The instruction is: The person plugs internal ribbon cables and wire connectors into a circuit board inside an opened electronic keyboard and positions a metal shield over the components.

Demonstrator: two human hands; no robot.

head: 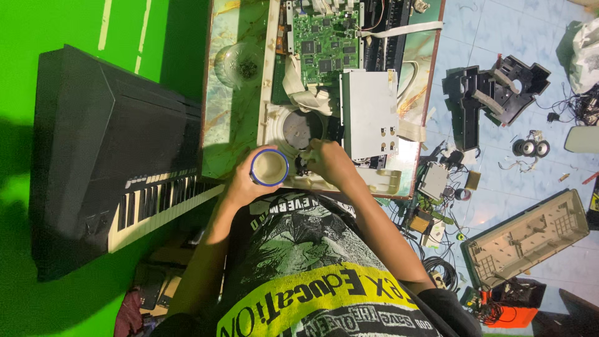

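Observation:
My left hand (240,181) holds a small round container (269,167) with a blue rim and pale contents, just off the near edge of the table. My right hand (329,161) rests on the opened cream-coloured device (274,93), its fingers pinched at a small dark part beside the round speaker opening (302,129). A green circuit board (326,43) and a grey metal box (369,112) sit inside the device, further from me.
A marble-patterned table (228,125) bears the device and a glass bowl (239,63). A black keyboard instrument (118,162) leans at the left. On the tiled floor to the right lie black plastic parts (493,87), a cream casing (527,237), wires and small components.

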